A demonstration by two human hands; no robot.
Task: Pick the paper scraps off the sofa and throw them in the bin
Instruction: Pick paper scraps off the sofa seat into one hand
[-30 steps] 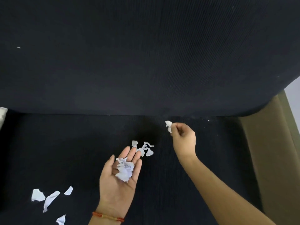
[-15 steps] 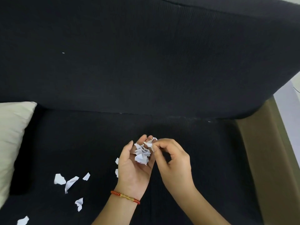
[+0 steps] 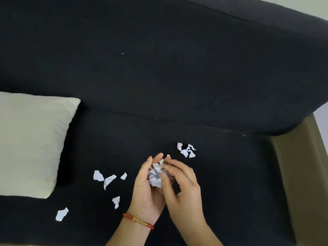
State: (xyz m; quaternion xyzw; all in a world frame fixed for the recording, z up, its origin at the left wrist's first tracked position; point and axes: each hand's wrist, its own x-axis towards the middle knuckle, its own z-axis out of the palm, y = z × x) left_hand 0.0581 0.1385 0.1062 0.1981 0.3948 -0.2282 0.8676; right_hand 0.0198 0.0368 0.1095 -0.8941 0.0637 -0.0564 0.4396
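Head view: left hand cupped, palm up, around a wad of scraps. Right hand half-curled, fingertips touching the wad, holding nothing clearly its own. Nearest loose scraps just beyond, on the right hand's side; others lying leftward on sofa. No bin visible.

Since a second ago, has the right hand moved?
Yes. The right hand left the seat-back crease and came toward the person, leftward, to the wad of scraps in the left hand.
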